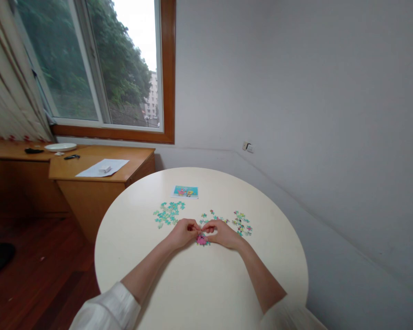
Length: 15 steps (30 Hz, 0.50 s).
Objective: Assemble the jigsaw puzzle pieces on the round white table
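Note:
At the middle of the round table, my left hand (186,231) and my right hand (222,232) come together with bent fingers. Their fingertips pinch at a jigsaw piece (200,232), mostly hidden by the fingers. Just below it lies a small joined patch of pink jigsaw pieces (202,240), and the right thumb reaches its edge. Loose teal jigsaw pieces (168,213) spread out beyond my left hand. Mixed yellow, green and pink jigsaw pieces (241,222) lie to the right of my right hand, with several more just behind the hands.
A picture card (186,192) with cartoon figures lies toward the far side of the white round table (189,293). Left of it stands a wooden desk (137,160) with a paper sheet (89,169), a small white box (105,169) and a white plate (60,147). A wall is close on the right.

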Motion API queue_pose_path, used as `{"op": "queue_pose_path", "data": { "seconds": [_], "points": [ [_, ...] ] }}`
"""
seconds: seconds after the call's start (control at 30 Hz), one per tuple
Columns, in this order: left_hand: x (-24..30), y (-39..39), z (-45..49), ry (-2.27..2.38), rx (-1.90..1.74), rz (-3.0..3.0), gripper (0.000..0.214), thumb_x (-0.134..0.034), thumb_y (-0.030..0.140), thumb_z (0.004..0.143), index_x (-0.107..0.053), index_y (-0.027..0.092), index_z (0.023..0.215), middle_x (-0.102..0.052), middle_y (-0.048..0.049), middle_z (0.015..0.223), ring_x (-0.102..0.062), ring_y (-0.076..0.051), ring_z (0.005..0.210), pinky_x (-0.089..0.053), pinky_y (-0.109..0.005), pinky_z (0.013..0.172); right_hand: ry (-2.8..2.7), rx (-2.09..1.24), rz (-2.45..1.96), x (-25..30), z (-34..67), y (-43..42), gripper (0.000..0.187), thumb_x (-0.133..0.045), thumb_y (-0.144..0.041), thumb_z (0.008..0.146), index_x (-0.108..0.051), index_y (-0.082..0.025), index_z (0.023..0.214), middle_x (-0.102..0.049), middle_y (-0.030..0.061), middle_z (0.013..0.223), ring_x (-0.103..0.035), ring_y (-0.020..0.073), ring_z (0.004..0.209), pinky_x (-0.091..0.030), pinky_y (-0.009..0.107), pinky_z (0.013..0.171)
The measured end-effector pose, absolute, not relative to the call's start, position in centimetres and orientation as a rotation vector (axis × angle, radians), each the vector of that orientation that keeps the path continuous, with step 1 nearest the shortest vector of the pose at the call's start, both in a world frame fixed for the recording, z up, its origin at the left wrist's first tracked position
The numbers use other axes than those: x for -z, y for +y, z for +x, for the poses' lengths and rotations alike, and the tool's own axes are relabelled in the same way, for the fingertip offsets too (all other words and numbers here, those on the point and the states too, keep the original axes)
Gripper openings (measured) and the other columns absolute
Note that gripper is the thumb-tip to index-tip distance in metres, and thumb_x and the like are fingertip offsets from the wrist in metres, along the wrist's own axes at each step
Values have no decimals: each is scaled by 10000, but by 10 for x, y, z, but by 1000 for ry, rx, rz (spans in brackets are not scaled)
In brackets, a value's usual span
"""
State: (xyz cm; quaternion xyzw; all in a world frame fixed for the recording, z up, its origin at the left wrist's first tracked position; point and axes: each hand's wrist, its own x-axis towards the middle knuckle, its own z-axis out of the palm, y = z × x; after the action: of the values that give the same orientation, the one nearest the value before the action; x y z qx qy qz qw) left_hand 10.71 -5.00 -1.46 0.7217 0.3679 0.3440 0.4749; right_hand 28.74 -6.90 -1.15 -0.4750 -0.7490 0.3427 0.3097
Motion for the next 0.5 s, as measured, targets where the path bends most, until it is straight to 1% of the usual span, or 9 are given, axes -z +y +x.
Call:
{"op": "queue_pose_path", "data": {
  "seconds": [0.5],
  "points": [
    [18, -49, 106, 924, -823, 1858, 121, -553, 223, 633, -586, 110, 604, -552, 11, 544, -443, -80, 510, -315, -183, 491, -1991, -869, -1289, 11, 287, -69, 258, -700, -274, 582, -670, -153, 809, -582, 9, 706, -486, 127, 675, -393, 247, 624]
  ]
}}
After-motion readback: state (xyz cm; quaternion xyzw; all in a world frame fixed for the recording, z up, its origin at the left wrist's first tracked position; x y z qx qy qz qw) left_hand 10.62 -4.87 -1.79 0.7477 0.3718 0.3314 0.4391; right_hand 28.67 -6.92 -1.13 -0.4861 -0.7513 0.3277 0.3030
